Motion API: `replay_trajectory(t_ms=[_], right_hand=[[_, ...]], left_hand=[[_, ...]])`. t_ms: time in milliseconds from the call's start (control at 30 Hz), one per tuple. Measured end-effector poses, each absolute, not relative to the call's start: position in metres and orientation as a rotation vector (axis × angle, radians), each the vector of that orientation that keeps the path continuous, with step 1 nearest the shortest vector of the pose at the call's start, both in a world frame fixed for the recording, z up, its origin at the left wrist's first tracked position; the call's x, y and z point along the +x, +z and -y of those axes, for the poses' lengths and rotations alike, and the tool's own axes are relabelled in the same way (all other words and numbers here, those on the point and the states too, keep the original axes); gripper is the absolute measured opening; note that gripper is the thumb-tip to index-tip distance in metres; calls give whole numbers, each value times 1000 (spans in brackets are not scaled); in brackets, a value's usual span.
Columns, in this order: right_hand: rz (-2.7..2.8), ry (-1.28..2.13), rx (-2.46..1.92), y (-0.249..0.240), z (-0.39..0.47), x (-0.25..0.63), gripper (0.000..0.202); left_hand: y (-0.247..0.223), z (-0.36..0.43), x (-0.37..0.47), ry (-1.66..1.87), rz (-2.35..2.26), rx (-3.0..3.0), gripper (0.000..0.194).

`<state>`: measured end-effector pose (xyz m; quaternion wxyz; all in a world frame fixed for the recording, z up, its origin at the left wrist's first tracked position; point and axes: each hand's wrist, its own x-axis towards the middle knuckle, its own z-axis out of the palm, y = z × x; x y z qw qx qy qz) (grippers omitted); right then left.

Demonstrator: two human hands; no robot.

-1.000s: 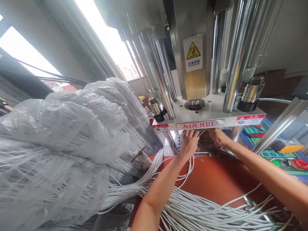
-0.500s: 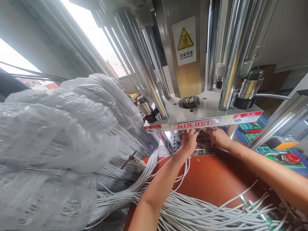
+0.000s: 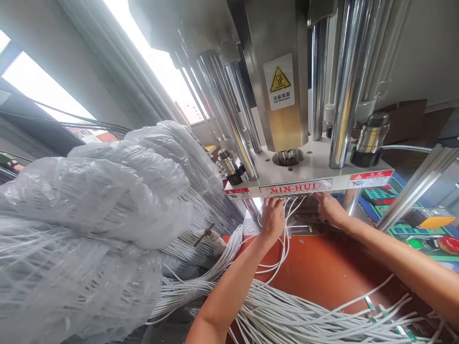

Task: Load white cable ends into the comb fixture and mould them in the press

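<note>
My left hand (image 3: 273, 219) reaches in under the front edge of the press plate (image 3: 247, 185), its fingers curled and their tips hidden. White cables (image 3: 291, 215) hang down right beside it, their upper ends under the plate. On the other side of these cables, my right hand (image 3: 330, 209) has its fingers bent together at the plate's lower edge. What either hand grips is hidden. Between and below the hands, a single cable with a small green-and-silver connector (image 3: 310, 229) lies on the metal bed.
Plastic-wrapped cable bundles (image 3: 107, 191) fill the left side. A thick spread of white cables (image 3: 287, 306) crosses the red-brown table (image 3: 308, 263). Chrome columns (image 3: 344, 95) and a hot-surface label (image 3: 279, 81) stand above. A control panel with a red button (image 3: 450, 244) is at right.
My left hand has shifted slightly left and away from my right hand. Several white cables now show between the hands. The whole view has tilted and shifted a little.
</note>
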<state>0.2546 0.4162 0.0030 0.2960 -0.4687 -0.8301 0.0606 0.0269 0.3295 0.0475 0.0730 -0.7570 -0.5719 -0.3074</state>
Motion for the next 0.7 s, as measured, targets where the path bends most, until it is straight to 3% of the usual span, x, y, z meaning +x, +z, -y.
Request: replay_trajectory(t_ms=[167, 333, 467, 700], right_hand=[[2308, 57, -1163, 2, -406, 252, 44], [2372, -59, -1216, 8, -403, 251, 46], [2392, -55, -1224, 8, -404, 254, 45], [2347, -5, -1221, 17, -403, 254, 66]], left_hand=[[49, -340, 11, -776, 1799, -2184, 46], [37, -351, 19, -626, 1746, -2279, 38], [26, -359, 18, -613, 1759, -2257, 43], [27, -363, 16, -555, 1771, -2326, 40]])
